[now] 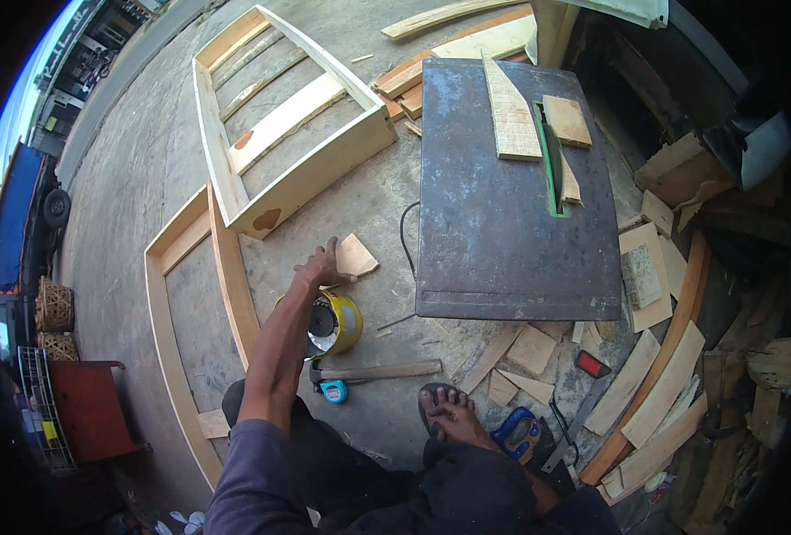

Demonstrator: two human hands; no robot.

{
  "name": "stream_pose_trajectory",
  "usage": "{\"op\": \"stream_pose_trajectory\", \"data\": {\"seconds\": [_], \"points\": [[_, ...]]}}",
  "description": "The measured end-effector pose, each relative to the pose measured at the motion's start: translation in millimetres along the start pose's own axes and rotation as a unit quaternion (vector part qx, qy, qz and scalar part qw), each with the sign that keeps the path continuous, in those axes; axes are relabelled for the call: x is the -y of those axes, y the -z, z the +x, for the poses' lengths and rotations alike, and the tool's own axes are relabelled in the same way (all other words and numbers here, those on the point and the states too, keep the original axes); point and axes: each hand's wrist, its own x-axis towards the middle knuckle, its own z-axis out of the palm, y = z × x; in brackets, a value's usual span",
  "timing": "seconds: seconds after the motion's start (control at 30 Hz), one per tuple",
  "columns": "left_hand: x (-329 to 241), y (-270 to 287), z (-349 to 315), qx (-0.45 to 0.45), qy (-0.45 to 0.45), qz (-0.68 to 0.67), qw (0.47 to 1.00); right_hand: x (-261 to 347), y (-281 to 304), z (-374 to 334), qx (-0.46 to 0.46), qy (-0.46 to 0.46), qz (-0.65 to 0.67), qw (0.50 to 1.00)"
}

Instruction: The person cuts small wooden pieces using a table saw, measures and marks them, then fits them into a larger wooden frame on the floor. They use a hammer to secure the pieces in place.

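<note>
My left hand (321, 266) reaches out over the ground with its fingers spread. Its thumb and fingertips lie at the left edge of a small cut wooden block (357, 256); whether they grip it I cannot make out. Just below the wrist stands a yellow tin can (349, 323), its open top partly behind my forearm. Nearer my feet lie a hammer (382, 371) with a wooden handle and a turquoise tape measure (333, 391). My right hand does not show.
A steel saw table (511, 241) with a green-edged blade slot bears several wood offcuts. Wooden frames (311, 169) lie at left. Near my sandalled foot (449, 410) are a blue-handled handsaw (516, 434), a red-black object (593, 364) and curved wood strips (623, 383). A truck (16, 223) stands far left.
</note>
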Motion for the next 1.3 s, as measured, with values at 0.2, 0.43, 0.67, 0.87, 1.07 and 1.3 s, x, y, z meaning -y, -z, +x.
{"op": "stream_pose_trajectory", "data": {"seconds": [0.2,0.43,0.67,0.87,1.07,1.3], "points": [[-22.9,40.3,-7.5,0.04,-0.134,0.028,0.99,-5.7,-15.5,3.7,-0.066,-0.012,-0.055,0.996],[-93.2,125.5,-126.8,-0.499,-0.217,-0.154,0.825,-7.3,-15.1,3.9,-0.064,0.012,-0.02,0.998],[-216.0,79.5,-221.4,-0.498,-0.526,-0.066,0.686,-23.1,-21.6,10.7,-0.053,-0.013,-0.034,0.998],[-232.1,71.0,-219.9,-0.255,-0.489,-0.006,0.834,17.1,2.7,-2.8,-0.007,0.054,-0.178,0.982],[-211.3,78.4,-225.5,-0.146,-0.431,0.068,0.888,205.4,180.8,-92.9,0.179,0.17,-0.302,0.921],[-208.6,41.8,-223.9,-0.214,-0.427,-0.117,0.871,478.3,281.3,53.9,-0.346,0.247,-0.291,0.857]]}}
